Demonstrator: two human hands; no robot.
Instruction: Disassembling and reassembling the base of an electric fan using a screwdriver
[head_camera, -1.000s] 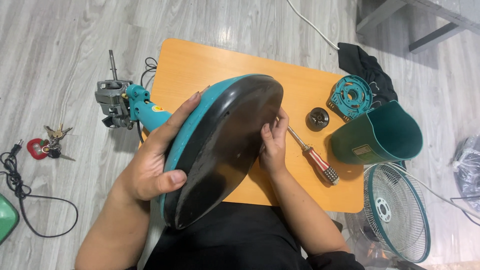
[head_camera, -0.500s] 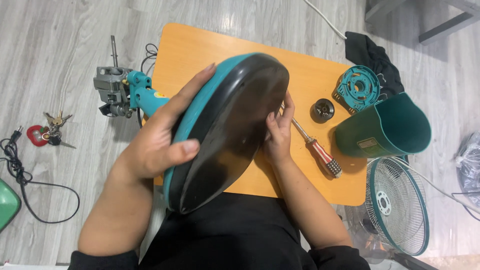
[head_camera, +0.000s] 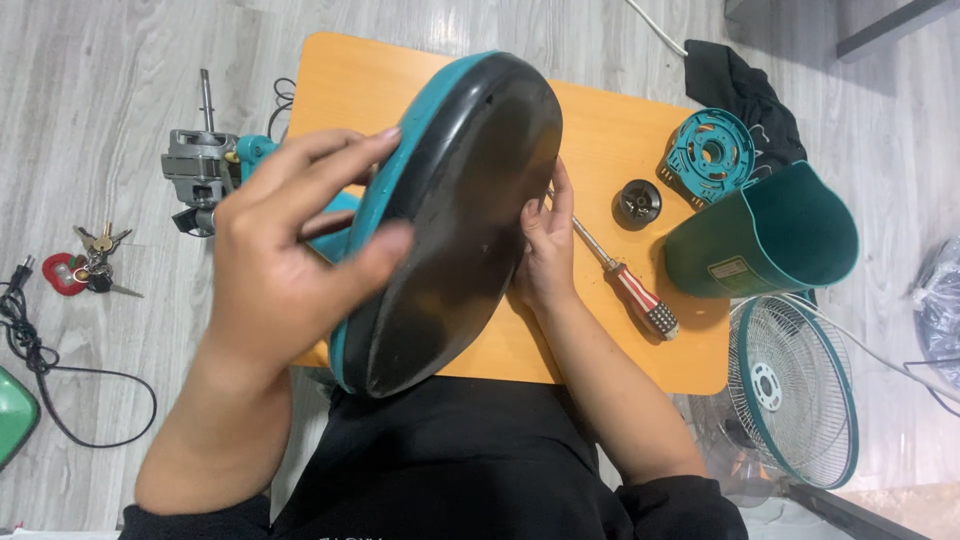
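Observation:
I hold a large oval fan base (head_camera: 455, 210), teal on its rim and black on its underside, tilted up over a small orange table (head_camera: 620, 345). My left hand (head_camera: 290, 255) grips its left rim, fingers spread over the teal edge. My right hand (head_camera: 548, 245) grips the right rim, fingers curled behind it. The base's teal neck joins a grey fan motor (head_camera: 200, 170) that hangs off the table's left edge.
On the table lie a red-handled screwdriver (head_camera: 625, 285), a black round knob (head_camera: 637, 202), a teal motor cover (head_camera: 710, 155) and a teal housing shell (head_camera: 770, 245). A fan grille (head_camera: 790, 385), black cloth (head_camera: 735, 85), keys (head_camera: 88, 265) and a black cord (head_camera: 50, 365) are on the floor.
The fan base has come up closer to the camera and tilted more upright. My left hand slid higher along its rim; my right hand stays on the right edge.

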